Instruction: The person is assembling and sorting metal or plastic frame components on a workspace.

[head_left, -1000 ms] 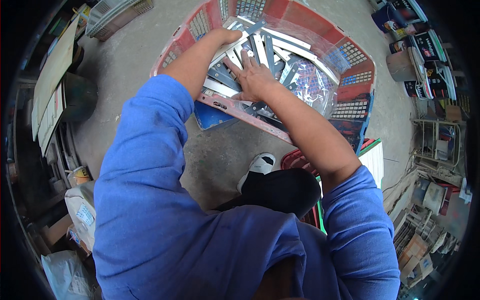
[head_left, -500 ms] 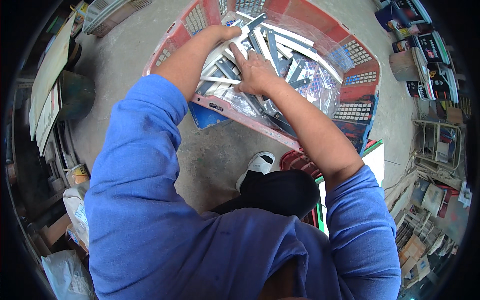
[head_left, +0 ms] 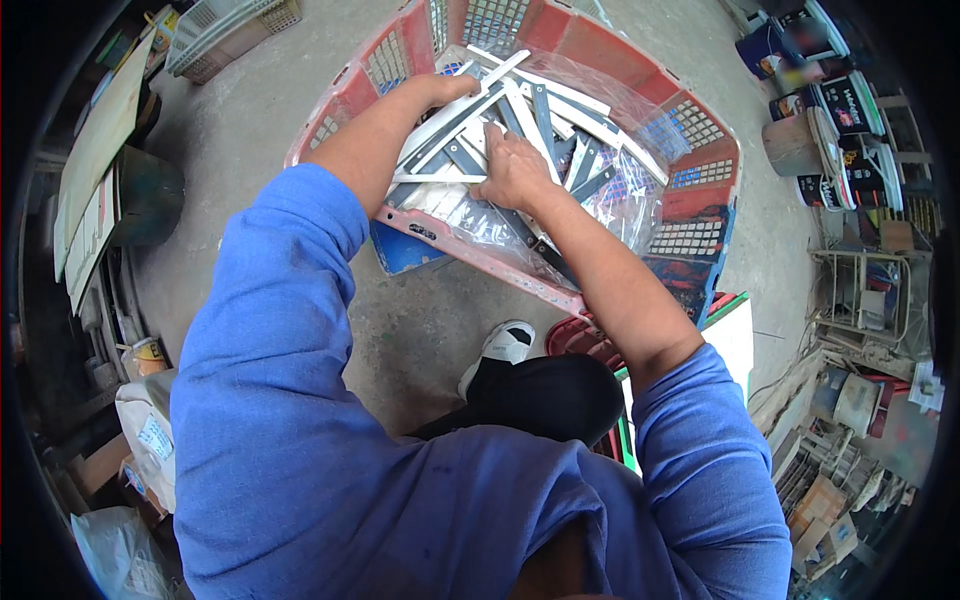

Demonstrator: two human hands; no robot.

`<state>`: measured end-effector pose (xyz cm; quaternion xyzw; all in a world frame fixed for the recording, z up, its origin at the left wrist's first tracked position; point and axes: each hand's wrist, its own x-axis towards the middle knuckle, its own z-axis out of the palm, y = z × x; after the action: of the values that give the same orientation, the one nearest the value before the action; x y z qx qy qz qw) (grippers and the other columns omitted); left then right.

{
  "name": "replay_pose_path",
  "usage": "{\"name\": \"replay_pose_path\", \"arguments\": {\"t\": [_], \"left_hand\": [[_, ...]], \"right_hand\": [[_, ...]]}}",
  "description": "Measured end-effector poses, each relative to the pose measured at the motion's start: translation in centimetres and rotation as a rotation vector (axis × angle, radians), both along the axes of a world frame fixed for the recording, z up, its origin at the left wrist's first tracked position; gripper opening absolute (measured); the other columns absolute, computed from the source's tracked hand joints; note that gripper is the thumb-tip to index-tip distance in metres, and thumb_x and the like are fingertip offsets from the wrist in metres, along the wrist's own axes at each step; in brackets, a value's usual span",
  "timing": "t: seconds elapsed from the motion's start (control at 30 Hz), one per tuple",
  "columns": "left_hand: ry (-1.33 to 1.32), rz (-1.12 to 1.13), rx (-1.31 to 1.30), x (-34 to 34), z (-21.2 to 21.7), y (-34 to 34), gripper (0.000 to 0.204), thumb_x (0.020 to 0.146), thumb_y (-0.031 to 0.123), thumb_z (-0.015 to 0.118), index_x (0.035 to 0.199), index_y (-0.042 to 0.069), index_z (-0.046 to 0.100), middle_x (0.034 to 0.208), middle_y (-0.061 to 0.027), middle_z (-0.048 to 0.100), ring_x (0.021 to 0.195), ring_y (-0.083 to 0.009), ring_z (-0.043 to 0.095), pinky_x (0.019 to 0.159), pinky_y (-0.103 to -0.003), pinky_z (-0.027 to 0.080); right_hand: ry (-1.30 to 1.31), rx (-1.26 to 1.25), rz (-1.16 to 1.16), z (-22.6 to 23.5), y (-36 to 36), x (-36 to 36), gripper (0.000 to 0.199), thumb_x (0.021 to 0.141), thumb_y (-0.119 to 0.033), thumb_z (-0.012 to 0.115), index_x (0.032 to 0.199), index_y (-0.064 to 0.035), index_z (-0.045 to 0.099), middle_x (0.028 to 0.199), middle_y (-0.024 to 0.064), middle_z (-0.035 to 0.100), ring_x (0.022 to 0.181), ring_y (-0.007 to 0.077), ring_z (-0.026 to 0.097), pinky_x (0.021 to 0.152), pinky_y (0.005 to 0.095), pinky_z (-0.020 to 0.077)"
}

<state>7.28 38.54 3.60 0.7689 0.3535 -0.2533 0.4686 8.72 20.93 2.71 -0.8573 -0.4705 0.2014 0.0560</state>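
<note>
A red plastic basket (head_left: 590, 45) with grid-like side openings holds a jumbled pile of narrow flat strips, some white, some dark grey with small holes near their ends. At the pile's far left, my left hand (head_left: 452, 90) is closed on a white strip (head_left: 507, 67) whose end sticks out past the fingers. My right hand (head_left: 518, 172) reaches into the middle of the pile, fingers curled down among the strips. Its fingertips are partly hidden, so what they pinch cannot be made out. Clear plastic film (head_left: 625, 215) lies under and beside the strips.
A blue object (head_left: 405, 248) shows beneath the basket's near left edge. Close to my right arm stand a dark red basket (head_left: 580, 340) and a white panel with green edging (head_left: 733, 340). Paint buckets (head_left: 855, 105) line the right; boards (head_left: 100, 150) lean at the left.
The strip end beyond my left hand showed dark grey earlier and shows white now. My right hand's fingers, more spread before, have curled into the pile. The whole view has shifted slightly.
</note>
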Motion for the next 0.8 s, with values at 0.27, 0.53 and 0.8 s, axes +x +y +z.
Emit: {"name": "replay_pose_path", "arguments": {"t": [0.27,0.53,0.8], "left_hand": [[-0.034,0.0,-0.084,-0.1,-0.9,0.7,0.068,0.071,0.056,0.047,0.12,0.009,0.051,0.114,-0.0188,0.055,0.097,-0.0326,0.056,0.082,-0.043,0.042],[-0.072,0.086,-0.081,-0.1,-3.9,3.2,0.068,0.068,0.057,0.05,0.113,0.006,0.056,0.107,-0.0168,0.059,0.086,-0.0288,0.06,0.075,-0.04,0.045],[-0.021,0.061,-0.015,-0.1,-0.6,0.4,0.065,0.067,0.057,0.052,0.106,0.006,0.06,0.094,-0.0146,0.063,0.077,-0.0254,0.06,0.068,-0.037,0.046]], "right_hand": [[-0.071,0.071,-0.009,0.6,0.1,-1.3,0.106,0.058,-0.029,0.074,0.138,-0.0005,0.011,0.109,0.0275,0.052,0.1,0.0375,0.054,0.089,0.0392,0.043],[0.244,0.293,-0.218,1.7,-1.0,1.2,0.103,0.056,-0.025,0.072,0.136,0.0041,0.015,0.112,0.029,0.052,0.1,0.0353,0.055,0.088,0.0346,0.0426],[0.435,0.2,-0.575,0.0,-1.9,0.9,0.103,0.057,-0.027,0.074,0.134,0.0092,0.016,0.113,0.0277,0.051,0.099,0.0333,0.056,0.089,0.0336,0.0429]]}}
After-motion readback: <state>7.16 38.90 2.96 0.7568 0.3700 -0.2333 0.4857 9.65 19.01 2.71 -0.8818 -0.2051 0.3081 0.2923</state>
